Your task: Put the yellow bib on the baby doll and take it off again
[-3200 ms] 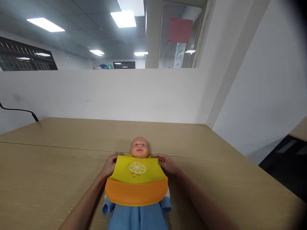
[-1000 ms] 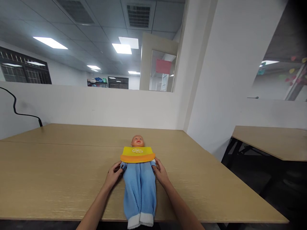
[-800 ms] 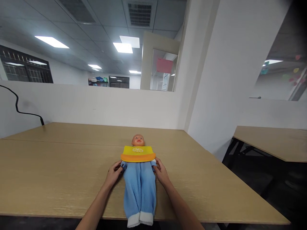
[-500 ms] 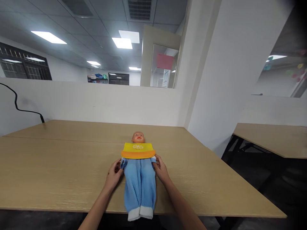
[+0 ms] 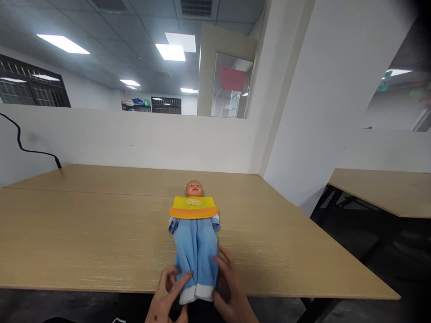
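A baby doll lies on its back on the wooden table, its head toward the wall. It wears a yellow bib with an orange lower edge and a white citrus-slice print. Its light blue outfit has long trouser legs with white cuffs that reach over the table's near edge. At the lower left of the trousers is my left hand, fingers apart, the fingertips at the cloth. Along the right side, my right hand is spread, with fingertips by the trouser leg and cuff. Neither hand grasps the cloth.
The wooden table ends at a low white wall. A black cable comes down at the far left. On the right, beyond a white pillar, stands another table with black legs.
Both hands have left the doll's sleeves and moved down toward me, to the trouser cuffs. The doll lies in nearly the same place; the view has tilted slightly.
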{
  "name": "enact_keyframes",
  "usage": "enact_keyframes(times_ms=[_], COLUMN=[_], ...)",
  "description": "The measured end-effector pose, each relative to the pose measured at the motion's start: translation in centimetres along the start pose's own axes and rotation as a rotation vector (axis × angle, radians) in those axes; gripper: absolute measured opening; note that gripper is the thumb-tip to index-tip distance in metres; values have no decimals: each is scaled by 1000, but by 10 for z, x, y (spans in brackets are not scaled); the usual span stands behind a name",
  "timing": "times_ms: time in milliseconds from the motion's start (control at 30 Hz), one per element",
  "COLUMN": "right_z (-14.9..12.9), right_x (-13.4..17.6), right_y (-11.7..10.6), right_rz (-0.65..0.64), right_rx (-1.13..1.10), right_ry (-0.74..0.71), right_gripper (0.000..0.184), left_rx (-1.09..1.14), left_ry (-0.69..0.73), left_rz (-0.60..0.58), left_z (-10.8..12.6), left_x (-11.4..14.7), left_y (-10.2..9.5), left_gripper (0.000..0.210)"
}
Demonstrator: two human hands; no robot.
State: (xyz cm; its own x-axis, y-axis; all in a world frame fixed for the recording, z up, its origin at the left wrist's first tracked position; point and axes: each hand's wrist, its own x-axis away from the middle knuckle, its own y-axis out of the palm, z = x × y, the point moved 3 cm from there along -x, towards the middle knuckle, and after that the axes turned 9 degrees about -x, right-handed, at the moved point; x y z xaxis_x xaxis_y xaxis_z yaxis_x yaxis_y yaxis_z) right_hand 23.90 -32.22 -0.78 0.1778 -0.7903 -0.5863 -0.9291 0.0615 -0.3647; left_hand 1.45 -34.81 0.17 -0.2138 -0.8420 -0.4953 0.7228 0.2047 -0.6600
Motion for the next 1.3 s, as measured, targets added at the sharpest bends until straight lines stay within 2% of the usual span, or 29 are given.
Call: enact_keyframes(times_ms=[67, 133, 233, 333, 533, 667, 1067, 1300], right_z=[-12, -17, -17, -15, -12, -11, -9, -5], right_x=[9, 11, 8, 8, 12, 13, 26, 26], right_y=[9, 16, 23, 26, 27, 29, 34, 35], right_rz=[-59, -60, -54, -27, 26, 66, 74, 110], right_rx=[112, 194, 266, 304, 286, 232, 205, 146], right_ry=[-103, -167, -225, -241, -248, -228, -253, -246], right_gripper=[71, 70, 61, 52, 48, 41, 49, 43], left_rx=[-59, -76, -92, -81, -14, 0, -86, -164], left_ry=[63, 114, 124, 110, 21, -3, 62, 54], left_rz=[18, 67, 158, 181, 211, 216, 246, 290], left_z=[0, -6, -17, -20, -10, -12, -16, -15], left_x=[0, 1, 5, 7, 5, 6, 20, 23], left_y=[8, 18, 33, 42, 40, 40, 44, 46], left_gripper=[50, 47, 42, 39, 37, 33, 30, 30])
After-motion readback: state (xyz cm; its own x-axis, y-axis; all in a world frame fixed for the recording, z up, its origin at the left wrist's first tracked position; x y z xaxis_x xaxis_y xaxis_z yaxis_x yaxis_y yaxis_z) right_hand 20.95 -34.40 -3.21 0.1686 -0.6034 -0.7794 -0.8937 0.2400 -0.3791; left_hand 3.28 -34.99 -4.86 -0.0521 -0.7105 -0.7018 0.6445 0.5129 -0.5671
